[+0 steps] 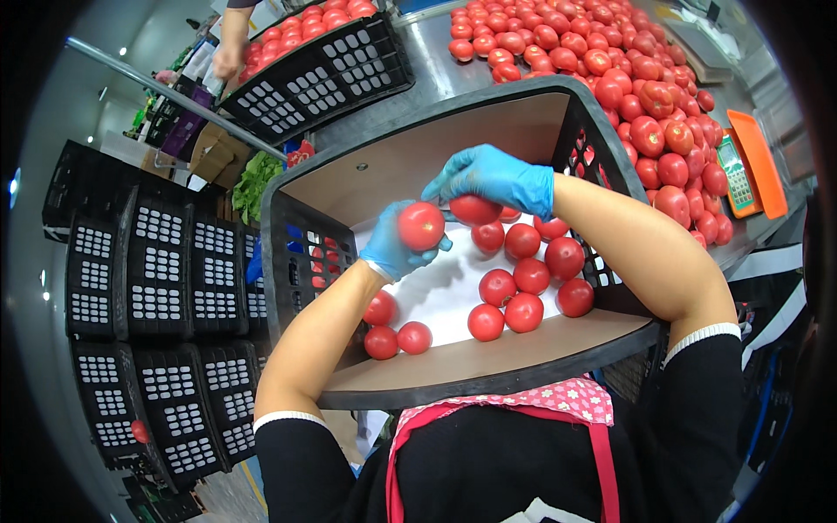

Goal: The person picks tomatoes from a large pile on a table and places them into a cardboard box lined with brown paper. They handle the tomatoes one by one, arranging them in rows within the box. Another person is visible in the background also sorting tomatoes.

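Observation:
Both my hands wear blue gloves and are inside a black plastic crate [471,383] lined with brown board and white paper. In my left hand [389,247], fingers curled round it, is a red tomato [421,226]. My right hand [497,179], just beside it, grips another tomato [475,209] from above, its fingertips partly hidden. Several tomatoes [523,312] lie on the paper in the right part of the crate. A small group of tomatoes [414,337] sits at its left near corner.
A large heap of tomatoes [575,39] covers the metal table [432,65] beyond. A scale with an orange tray [757,166] stands at the right. Another filled crate [327,74] is at far left, beside another person's hand [228,61]. Stacked black crates [161,279] stand left.

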The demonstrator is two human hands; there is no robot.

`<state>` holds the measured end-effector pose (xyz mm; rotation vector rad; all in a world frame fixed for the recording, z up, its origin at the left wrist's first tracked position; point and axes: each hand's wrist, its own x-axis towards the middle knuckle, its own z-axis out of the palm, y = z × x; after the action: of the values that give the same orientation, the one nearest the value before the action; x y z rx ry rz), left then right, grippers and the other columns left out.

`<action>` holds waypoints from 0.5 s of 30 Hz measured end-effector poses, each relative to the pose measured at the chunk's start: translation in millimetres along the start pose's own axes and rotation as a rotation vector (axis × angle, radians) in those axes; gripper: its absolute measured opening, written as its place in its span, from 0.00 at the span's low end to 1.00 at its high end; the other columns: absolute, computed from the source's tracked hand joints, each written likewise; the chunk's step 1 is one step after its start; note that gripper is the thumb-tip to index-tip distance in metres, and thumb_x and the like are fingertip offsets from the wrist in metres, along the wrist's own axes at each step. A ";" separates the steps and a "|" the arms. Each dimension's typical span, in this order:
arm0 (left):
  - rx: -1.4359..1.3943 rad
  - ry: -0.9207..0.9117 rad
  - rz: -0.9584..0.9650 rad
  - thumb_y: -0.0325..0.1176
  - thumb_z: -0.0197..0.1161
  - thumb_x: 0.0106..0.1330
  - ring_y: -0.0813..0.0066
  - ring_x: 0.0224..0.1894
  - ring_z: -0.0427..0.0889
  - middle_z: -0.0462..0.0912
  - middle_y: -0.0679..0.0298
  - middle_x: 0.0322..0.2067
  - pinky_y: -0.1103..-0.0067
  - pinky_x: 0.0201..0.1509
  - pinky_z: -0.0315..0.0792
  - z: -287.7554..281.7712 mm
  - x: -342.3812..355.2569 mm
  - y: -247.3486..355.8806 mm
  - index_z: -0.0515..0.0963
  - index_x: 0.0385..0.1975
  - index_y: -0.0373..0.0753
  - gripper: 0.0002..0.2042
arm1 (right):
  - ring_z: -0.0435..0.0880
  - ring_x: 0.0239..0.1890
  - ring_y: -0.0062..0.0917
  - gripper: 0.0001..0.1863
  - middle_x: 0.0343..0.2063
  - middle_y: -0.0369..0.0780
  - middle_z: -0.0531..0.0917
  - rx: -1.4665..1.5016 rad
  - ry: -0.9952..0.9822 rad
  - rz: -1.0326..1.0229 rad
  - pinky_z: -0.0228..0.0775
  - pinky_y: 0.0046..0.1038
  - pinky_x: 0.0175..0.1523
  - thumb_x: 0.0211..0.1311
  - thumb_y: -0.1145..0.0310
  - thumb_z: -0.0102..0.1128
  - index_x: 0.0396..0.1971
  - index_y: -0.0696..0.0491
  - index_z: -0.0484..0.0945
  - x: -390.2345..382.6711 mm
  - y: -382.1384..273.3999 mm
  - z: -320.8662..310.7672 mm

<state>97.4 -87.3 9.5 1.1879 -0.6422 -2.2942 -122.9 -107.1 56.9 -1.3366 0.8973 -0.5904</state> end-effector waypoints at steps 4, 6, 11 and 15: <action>-0.044 0.072 -0.008 0.52 0.38 0.65 0.70 0.10 0.66 0.77 0.52 0.20 0.81 0.10 0.58 7.2 1.8 -0.9 0.71 0.36 0.42 0.21 | 0.79 0.48 0.26 0.25 0.47 0.44 0.81 0.037 -0.067 -0.011 0.71 0.26 0.57 0.51 0.77 0.62 0.53 0.57 0.76 -8.5 4.2 13.9; -0.023 0.037 -0.022 0.56 0.36 0.67 0.70 0.12 0.71 0.76 0.55 0.18 0.82 0.12 0.63 1.8 -0.8 -0.8 0.71 0.40 0.43 0.24 | 0.78 0.52 0.29 0.33 0.51 0.45 0.78 0.022 -0.082 -0.015 0.69 0.27 0.59 0.49 0.78 0.63 0.60 0.55 0.70 -8.8 3.6 17.6; 0.013 0.013 -0.042 0.66 0.34 0.66 0.75 0.09 0.67 0.74 0.62 0.14 0.83 0.08 0.55 -0.3 1.3 -2.7 0.71 0.37 0.45 0.29 | 0.77 0.52 0.28 0.35 0.51 0.44 0.78 0.031 -0.078 -0.004 0.69 0.28 0.59 0.49 0.73 0.67 0.61 0.52 0.68 -7.4 5.0 20.9; 0.217 0.052 0.024 0.68 0.33 0.66 0.79 0.09 0.64 0.70 0.65 0.13 0.84 0.09 0.52 13.0 -3.3 5.4 0.71 0.42 0.44 0.32 | 0.77 0.50 0.25 0.29 0.47 0.41 0.79 0.222 -0.068 0.020 0.68 0.28 0.58 0.53 0.62 0.68 0.55 0.53 0.72 -9.8 8.5 20.6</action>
<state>89.3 -87.1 21.4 1.3252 -0.8990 -2.2091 -112.4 -86.2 50.5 -1.1397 0.7650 -0.6073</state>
